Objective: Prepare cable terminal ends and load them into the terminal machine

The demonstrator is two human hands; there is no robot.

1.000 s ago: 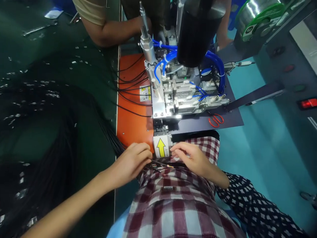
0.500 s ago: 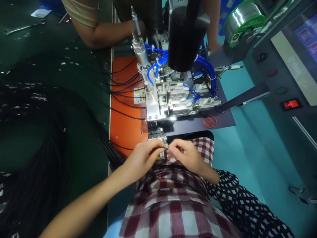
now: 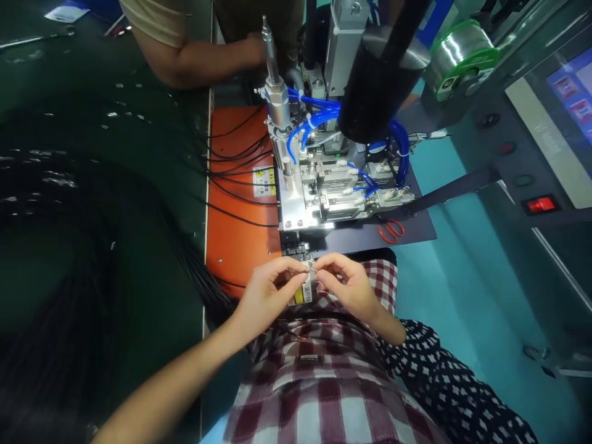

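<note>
My left hand (image 3: 271,288) is closed in a pinch at the near end of the machine. A black cable (image 3: 230,283) runs into it from the left, and fine wire ends (image 3: 312,269) show at its fingertips. My right hand (image 3: 348,286) meets it from the right, thumb and forefinger pinched on these thin wires. The fingertips partly cover the wires, so their exact count is hidden. Just beneath the hands is a label with yellow (image 3: 301,295) on the machine's near end. Above them sits the metal fixture (image 3: 300,206) with blue air tubes (image 3: 319,116).
Several black cables lie across the orange plate (image 3: 240,237) into the fixture. A large cable bundle (image 3: 189,246) fills the dark table at left. Red-handled scissors (image 3: 392,231) lie on the machine base. A solder spool (image 3: 465,58) hangs upper right. Another person's arm (image 3: 217,61) is at the back.
The view has shifted slightly, so the machine appears a little further right. My hands stay together at the same place, and the fine wires between the fingertips show more clearly.
</note>
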